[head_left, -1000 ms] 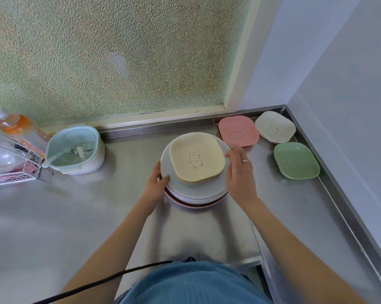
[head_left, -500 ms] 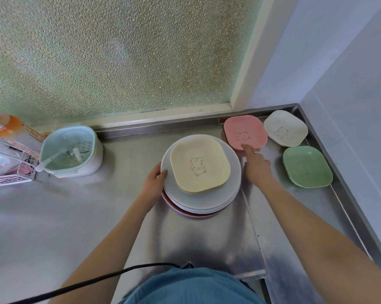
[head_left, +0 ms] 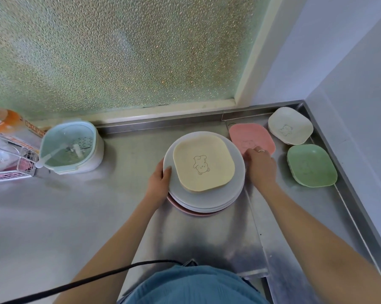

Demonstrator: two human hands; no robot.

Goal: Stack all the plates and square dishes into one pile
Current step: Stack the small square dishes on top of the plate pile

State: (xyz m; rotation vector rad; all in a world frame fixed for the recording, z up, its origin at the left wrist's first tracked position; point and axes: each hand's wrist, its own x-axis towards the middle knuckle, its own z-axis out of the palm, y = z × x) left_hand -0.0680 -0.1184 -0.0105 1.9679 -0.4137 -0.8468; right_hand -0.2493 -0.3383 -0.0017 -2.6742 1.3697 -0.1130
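**Pile half built; right hand at the pink dish**

I note the steel counter [head_left: 86, 216] first: it ends in a corner on the right, and the loose dishes sit grouped in that corner, within easy reach of the pile.

The pile [head_left: 203, 200] stands at mid-counter. I judge it is built with the wide round plates underneath as a stable base, a pink one lowest, and the yellow square dish [head_left: 203, 164] on top, resting level but turned slightly askew.

Three square dishes are not yet stacked. The green dish [head_left: 312, 165] lies nearest the right edge, the pink dish [head_left: 250, 137] just beside the pile, the cream dish [head_left: 290, 125] behind in the corner, propped on the raised rim and tilted.

My left hand [head_left: 158, 183] steadies the pile, I judge to stop it sliding: thumb laid on the top plate's rim, the other fingers hidden under the edge, so I cannot tell their spread.

My right hand [head_left: 260, 166] reaches the near edge of the pink dish, fingers curled together and touching its rim. A closed grip is not shown; the dish lies flat on the counter.
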